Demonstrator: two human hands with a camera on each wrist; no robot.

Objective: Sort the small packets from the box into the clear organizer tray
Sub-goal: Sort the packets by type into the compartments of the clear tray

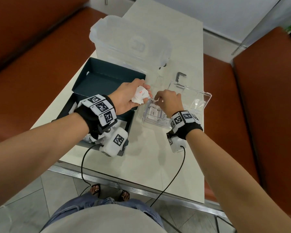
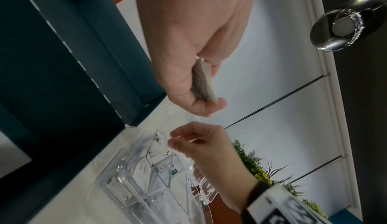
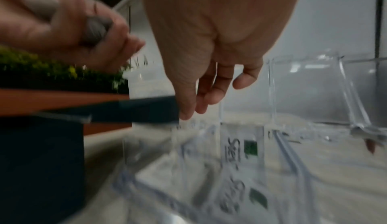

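My left hand [image 1: 145, 93] grips a bunch of small white packets [image 1: 140, 97], one printed "Salt" in red, above the gap between the dark teal box [image 1: 106, 78] and the clear organizer tray [image 1: 156, 123]. The left wrist view shows those packets [image 2: 206, 82] edge-on in the left hand [image 2: 201, 95]. My right hand [image 1: 155, 100] hovers over the tray's far left compartment, and its fingers [image 3: 205, 98] hang loosely with nothing between them. A "Stevia" packet [image 1: 165, 116] and other white packets [image 1: 152, 113] lie in the tray. More packets [image 1: 89, 140] lie in the box under my left wrist.
The tray's clear lid [image 1: 195, 100] lies open to the right. A large translucent lidded container [image 1: 129, 42] stands behind the box, with a dark metal bracket [image 1: 181, 76] to its right. Orange-brown benches [image 1: 267, 98] flank the white table [image 1: 158, 157]. Cables hang over the table's near edge.
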